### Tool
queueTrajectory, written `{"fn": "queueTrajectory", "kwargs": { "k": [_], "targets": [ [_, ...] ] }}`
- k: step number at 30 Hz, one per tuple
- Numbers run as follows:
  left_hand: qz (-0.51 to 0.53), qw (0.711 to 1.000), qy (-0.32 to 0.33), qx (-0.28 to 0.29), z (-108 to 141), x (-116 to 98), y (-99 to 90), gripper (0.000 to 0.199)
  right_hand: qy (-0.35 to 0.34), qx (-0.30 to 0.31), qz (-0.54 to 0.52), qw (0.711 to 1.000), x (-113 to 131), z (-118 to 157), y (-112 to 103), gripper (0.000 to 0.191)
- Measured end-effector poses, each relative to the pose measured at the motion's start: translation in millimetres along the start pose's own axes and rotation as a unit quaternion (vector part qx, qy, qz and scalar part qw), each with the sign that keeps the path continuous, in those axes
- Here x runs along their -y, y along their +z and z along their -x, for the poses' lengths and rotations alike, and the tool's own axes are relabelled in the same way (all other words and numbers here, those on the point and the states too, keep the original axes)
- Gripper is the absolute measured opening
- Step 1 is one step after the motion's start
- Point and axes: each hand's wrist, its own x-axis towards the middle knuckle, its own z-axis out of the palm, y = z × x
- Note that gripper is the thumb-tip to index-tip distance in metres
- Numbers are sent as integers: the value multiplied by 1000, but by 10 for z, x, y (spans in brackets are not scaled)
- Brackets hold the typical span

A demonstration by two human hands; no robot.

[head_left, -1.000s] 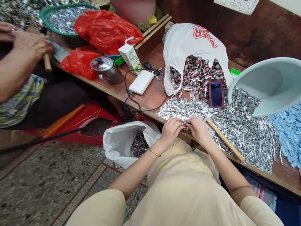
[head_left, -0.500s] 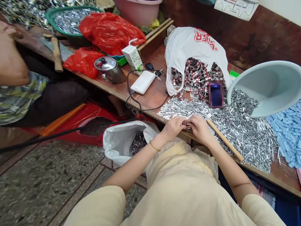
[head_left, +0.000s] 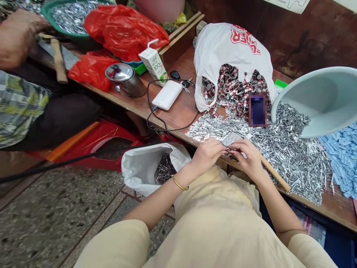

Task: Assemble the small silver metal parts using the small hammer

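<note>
Right hand (head_left: 250, 158): since the earlier frame it has shifted rightward and now covers part of the hammer's handle in view; the left hand (head_left: 208, 154) has gone slightly with it, and a blurred co-worker's forearm (head_left: 15, 39) sits higher at far left.
Metal piece: a small dark-and-silver metal piece (head_left: 227, 149) sits between the two hands' fingertips, at the near edge of the reddish-brown wooden tabletop (head_left: 178, 115). Being so tiny, it could slip and fall past that edge to the lap or floor.
Grip: each hand pinches the piece between thumb and fingers; which bears more of it I cannot tell. Uneven pressure could twist it loose or nip a fingertip.
Hammer: its pale wooden handle (head_left: 276, 174) slants beside the right wrist, so a backward sweep of that arm could knock it off.
Silver heap: loose, shiny metal strips (head_left: 214, 128) spread just beyond the fingers; a dropped piece landing there would be hard to find.
White sack: an open woven sack (head_left: 139, 169) gapes below the left forearm, and a stray part could drop in unnoticed.
Cable: a thin black cord (head_left: 164, 123) loops near the edge; snagging it could drag the white rectangular power bank (head_left: 167, 95).
</note>
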Motion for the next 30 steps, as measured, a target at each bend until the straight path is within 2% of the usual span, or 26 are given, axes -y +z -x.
{"fn": "queueTrajectory", "kwargs": {
  "k": [3,8,11,14,17,24,30],
  "targets": [
    [-9,1000,23,18,-62,-94,-102,28,-22,20,8,1000,111,-41,-144,15],
    [15,999,30,5,-136,-259,-190,20,-47,25,1,999,257,-57,-287,19],
    [-32,994,105,-7,-142,-301,-197,21,-47,23,-2,999,307,-41,-329,19],
    [-68,979,193,-25,-129,-282,-189,14,-42,14,-7,999,334,-1,-338,16],
    [-66,969,238,-31,-107,-228,-181,9,-27,2,-25,999,316,74,-297,14],
    [9,970,230,77,-117,-148,-241,11,9,31,-71,997,228,231,-199,11],
    [50,967,233,91,-228,-159,-250,15,22,18,-78,997,255,219,-246,12]
  ]
}}
